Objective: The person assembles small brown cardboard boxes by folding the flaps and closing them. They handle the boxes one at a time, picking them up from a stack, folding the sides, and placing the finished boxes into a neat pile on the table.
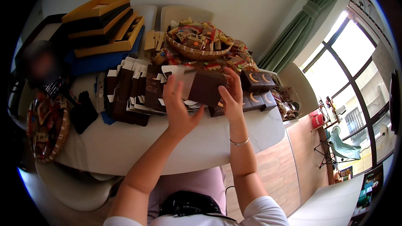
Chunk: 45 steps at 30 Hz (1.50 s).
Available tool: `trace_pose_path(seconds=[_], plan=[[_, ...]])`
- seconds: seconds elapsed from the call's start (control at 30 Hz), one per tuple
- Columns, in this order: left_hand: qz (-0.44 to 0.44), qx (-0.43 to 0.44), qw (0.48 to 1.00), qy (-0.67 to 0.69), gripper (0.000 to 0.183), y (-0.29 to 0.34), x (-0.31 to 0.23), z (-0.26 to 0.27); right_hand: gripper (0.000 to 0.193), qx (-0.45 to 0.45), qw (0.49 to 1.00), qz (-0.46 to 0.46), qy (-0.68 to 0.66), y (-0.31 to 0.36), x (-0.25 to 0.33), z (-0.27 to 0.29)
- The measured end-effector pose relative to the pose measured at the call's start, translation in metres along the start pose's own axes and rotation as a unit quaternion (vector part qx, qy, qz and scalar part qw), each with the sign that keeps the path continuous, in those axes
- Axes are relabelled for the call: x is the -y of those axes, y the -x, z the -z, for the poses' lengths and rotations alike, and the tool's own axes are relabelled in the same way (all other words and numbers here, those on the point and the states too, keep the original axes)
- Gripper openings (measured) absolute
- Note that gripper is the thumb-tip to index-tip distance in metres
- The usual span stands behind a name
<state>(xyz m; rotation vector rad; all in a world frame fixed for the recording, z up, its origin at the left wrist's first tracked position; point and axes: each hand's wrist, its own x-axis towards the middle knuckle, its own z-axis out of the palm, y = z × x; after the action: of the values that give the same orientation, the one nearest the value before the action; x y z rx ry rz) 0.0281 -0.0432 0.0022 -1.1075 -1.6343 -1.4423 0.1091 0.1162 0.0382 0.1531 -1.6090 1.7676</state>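
Note:
A dark brown small carton is held above the table, its left end pale and smeared by motion. My right hand grips its right end between thumb and fingers. My left hand is open at the carton's left end, fingers stretched up and thumb spread; whether it touches the carton I cannot tell. Behind and left of my hands, flattened brown cartons with white flaps lie in an overlapping row. To the right, several finished dark boxes with a gold crescent print stand in rows.
A wicker basket heaped with wrapped snacks stands at the back, with more packets around it. Yellow and black trays are stacked at the back left. Another snack basket sits at the left edge. White chairs surround the table.

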Motion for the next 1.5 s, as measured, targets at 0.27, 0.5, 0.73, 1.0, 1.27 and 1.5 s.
trace_pose_path(seconds=[0.27,0.5,0.73,1.0,1.27,1.5], plan=[[0.362,0.091,0.785,0.495,0.066,0.002,0.005,-0.009,0.061,0.055,0.990,-0.070,-0.111,0.001,-0.005,-0.006],[0.404,0.137,0.787,0.445,0.061,0.003,0.001,-0.007,0.056,0.057,0.988,-0.140,0.028,0.002,-0.009,0.002],[0.377,0.184,0.822,0.384,0.081,0.004,0.004,-0.006,0.049,0.051,0.993,-0.098,0.051,0.001,-0.007,-0.002],[0.241,0.119,0.908,0.321,0.082,0.008,0.005,-0.010,0.047,0.043,0.994,-0.099,0.034,0.002,-0.010,-0.002],[0.263,0.147,0.898,0.322,0.081,0.010,0.004,-0.011,0.034,-0.023,0.983,-0.145,-0.114,0.001,-0.010,0.004],[0.204,0.227,0.902,0.306,0.078,0.014,-0.003,-0.011,0.016,-0.108,0.973,-0.186,-0.087,-0.005,-0.010,0.025]])
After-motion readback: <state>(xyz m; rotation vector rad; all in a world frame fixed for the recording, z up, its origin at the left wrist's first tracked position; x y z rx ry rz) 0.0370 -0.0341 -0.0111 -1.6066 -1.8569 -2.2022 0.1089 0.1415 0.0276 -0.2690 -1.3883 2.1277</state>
